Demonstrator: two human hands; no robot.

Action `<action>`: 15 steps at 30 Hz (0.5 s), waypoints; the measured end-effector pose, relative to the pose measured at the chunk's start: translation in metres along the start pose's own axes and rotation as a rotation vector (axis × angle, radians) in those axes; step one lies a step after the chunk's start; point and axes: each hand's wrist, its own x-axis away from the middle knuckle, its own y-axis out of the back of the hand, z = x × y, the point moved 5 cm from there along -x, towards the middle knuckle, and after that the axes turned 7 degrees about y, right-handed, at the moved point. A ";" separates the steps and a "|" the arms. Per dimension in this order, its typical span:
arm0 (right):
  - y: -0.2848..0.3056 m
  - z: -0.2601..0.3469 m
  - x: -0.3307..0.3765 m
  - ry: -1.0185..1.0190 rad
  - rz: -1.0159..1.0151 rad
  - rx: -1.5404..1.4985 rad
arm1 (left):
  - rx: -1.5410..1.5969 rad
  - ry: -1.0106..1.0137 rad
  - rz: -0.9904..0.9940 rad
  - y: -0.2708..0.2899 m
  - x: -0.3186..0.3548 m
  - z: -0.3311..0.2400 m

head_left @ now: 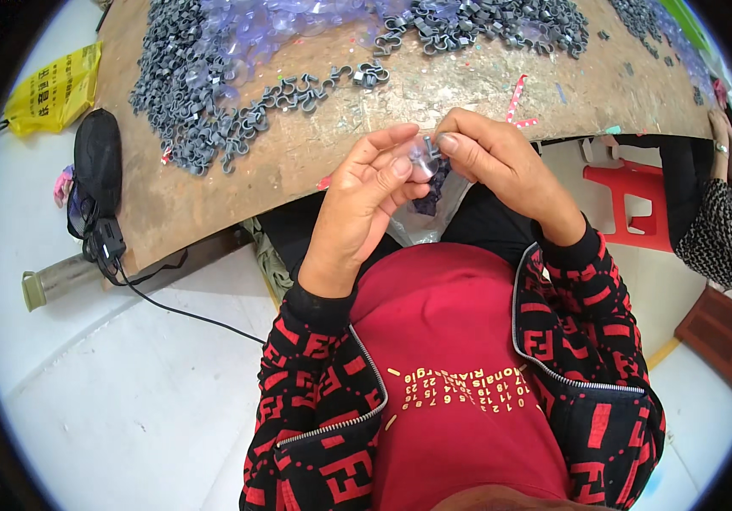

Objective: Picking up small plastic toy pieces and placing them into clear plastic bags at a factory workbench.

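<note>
Just past the table's near edge, both hands meet over my lap. My left hand (374, 183) is closed, pinching a clear suction cup (422, 158) between thumb and fingers. Against it, my right hand (494, 153) grips a small grey plastic clip (434, 148), partly covered by the fingertips. The two parts touch; whether they are joined I cannot make out. Below the hands, a clear plastic bag (424, 223) lies in my lap with dark pieces in it.
A large heap of grey clips (174, 94) covers the table's (366, 119) left, with clear suction cups (255, 38) behind. A black pouch (98, 162) and cable hang at the left edge, near a yellow bag (55, 89). On the right stand a red stool (638, 204) and another person's arm (719, 145).
</note>
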 end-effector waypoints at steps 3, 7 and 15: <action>0.000 -0.001 -0.001 0.020 -0.029 -0.027 | 0.072 -0.030 0.025 0.004 -0.001 0.004; 0.001 0.002 0.001 0.047 -0.024 0.006 | 0.130 -0.037 0.049 0.002 -0.002 0.002; 0.002 0.017 0.002 0.096 0.055 0.165 | 0.039 -0.091 0.015 0.008 -0.003 0.001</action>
